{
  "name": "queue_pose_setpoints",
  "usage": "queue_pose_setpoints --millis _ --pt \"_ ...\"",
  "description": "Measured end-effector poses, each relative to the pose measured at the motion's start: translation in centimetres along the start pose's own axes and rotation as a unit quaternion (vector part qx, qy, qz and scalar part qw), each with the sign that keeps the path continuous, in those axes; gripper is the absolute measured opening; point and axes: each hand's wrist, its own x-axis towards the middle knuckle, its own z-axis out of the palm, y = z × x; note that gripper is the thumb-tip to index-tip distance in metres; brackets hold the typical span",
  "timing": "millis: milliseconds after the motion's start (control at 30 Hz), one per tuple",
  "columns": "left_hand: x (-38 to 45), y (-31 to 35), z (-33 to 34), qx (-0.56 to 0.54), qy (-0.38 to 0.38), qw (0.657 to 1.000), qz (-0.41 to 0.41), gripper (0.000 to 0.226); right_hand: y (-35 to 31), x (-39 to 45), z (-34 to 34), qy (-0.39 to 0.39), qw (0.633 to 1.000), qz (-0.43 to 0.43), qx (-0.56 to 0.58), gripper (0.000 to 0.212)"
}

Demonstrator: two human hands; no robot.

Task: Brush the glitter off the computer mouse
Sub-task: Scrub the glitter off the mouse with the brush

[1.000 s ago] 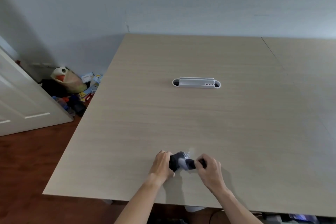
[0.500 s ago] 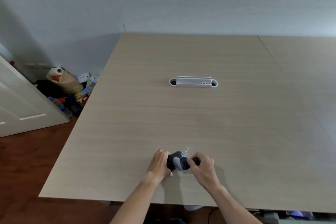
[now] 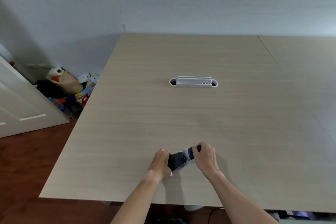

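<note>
Low in the frame's centre, two hands meet over one black computer mouse (image 3: 176,160) on the counter (image 3: 181,114). The left hand (image 3: 161,162) has its fingers wrapped round the mouse; the right hand (image 3: 205,158) has its fingers closed on one dark brush (image 3: 190,152), its pale bristles against the mouse. Farther up the counter sits one white cable grommet (image 3: 193,82).

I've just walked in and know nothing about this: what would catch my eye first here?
Two bare hands meet at the near edge of a big pale table: the left hand grips a dark mouse, and the right hand holds a brush against it. Farther back sits a white cable port, and clutter is piled on the floor at left.
</note>
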Motion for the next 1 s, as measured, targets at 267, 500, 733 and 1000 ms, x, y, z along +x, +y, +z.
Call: queue_pose_setpoints --millis 267,500,733,1000 --pt "0.0 -0.2 0.2 -0.012 0.006 1.0 0.002 0.052 -1.7 0.5 0.6 -0.072 0.996 -0.013 0.054 0.017" --pt "0.0 -0.6 0.6 -0.03 0.005 1.0 0.004 0.061 -1.7 0.6 0.5 0.015 0.999 -0.012 0.032 0.019" --pt "-0.1 -0.8 0.9 -0.083 0.026 0.996 -0.011 0.082 -0.7 0.5 1.0 -0.029 0.998 -0.001 0.047 0.019" --pt "-0.4 -0.6 0.5 -0.097 0.039 0.994 -0.024 0.082 0.7 -1.3 0.5 -0.031 0.99 -0.036 0.129 0.013"
